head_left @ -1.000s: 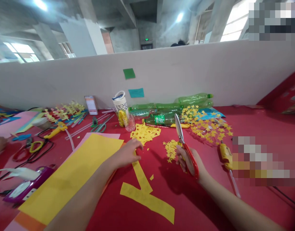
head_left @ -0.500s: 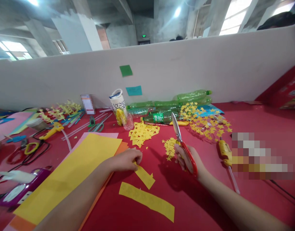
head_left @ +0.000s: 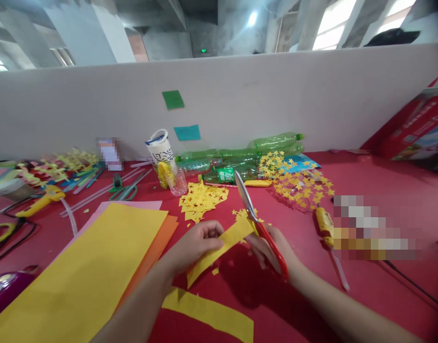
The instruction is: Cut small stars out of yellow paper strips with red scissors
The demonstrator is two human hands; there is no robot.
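Note:
A strip of yellow paper [head_left: 219, 250] is pinched in my left hand [head_left: 199, 245], slanting up to the right. Its far end meets the scissors [head_left: 263, 228], whose red handles are in my right hand [head_left: 276, 250]. The blades point up and away; whether they are parted I cannot tell. Small yellow paper stars [head_left: 240, 214] lie behind the raised strip, partly hidden by it. A second yellow strip [head_left: 219, 314] rests flat on the table below my hands. Yellow offcuts with star-shaped holes [head_left: 201, 200] are piled just beyond my left hand.
Yellow, orange and pink sheets [head_left: 86, 267] lie at left. Green plastic bottles [head_left: 240, 162] and a white cup [head_left: 162, 150] stand along the partition [head_left: 219, 105]. Star strands [head_left: 308, 183] and a yellow glue gun [head_left: 325, 226] lie at right. Another glue gun [head_left: 44, 200] is at far left.
My left hand has lifted the paper strip off the table and brought its end to the scissors. My view has shifted slightly right.

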